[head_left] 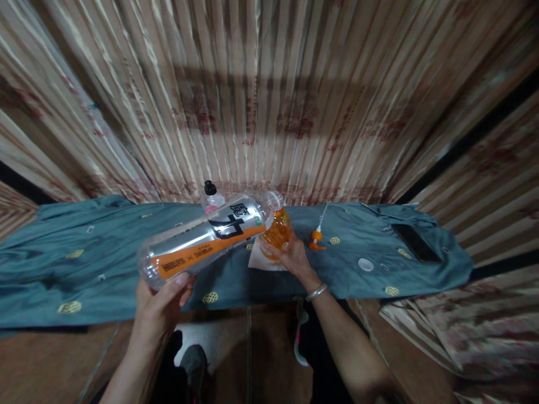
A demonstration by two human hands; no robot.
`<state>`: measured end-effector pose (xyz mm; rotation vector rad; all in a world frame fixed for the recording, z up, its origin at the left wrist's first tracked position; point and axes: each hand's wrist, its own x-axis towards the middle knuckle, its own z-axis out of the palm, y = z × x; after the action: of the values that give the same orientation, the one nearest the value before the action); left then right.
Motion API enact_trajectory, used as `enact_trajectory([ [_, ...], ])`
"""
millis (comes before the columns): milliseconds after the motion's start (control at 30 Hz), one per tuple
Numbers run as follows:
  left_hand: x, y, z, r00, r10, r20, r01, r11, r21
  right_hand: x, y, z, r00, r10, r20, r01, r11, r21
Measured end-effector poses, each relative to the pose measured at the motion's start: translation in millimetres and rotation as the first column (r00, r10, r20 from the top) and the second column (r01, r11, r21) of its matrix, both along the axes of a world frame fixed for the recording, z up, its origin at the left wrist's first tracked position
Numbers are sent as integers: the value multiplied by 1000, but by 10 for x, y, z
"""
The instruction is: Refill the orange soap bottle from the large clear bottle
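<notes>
My left hand (162, 300) grips the base of a large clear plastic bottle (206, 238) with a silver and orange label. The bottle is tipped nearly flat, its open mouth over a small orange bottle (278, 230). My right hand (290, 255) is wrapped round that orange bottle and steadies it upright on a white paper square (259, 261) on the blue-green cloth (84, 252). An orange pump top with a white tube (316, 235) lies on the cloth just right of my right hand.
A small clear bottle with a black cap (211, 197) stands behind the big bottle. A white cap (365, 264) and a dark phone (415, 242) lie on the cloth to the right. Striped curtains (269, 101) hang behind. My shoes (193, 359) show on the floor.
</notes>
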<state>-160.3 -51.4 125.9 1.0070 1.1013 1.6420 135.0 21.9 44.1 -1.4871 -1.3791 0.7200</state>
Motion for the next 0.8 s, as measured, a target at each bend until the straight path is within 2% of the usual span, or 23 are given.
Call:
enact_trajectory([
  [367, 104, -120, 16, 998, 58, 39, -57, 998, -34, -25, -32, 94, 999, 10, -34, -12, 998, -55],
  [800, 169, -129, 117, 993, 99, 68, -92, 991, -99, -29, -3, 42, 998, -10, -68, 9, 1000, -12],
])
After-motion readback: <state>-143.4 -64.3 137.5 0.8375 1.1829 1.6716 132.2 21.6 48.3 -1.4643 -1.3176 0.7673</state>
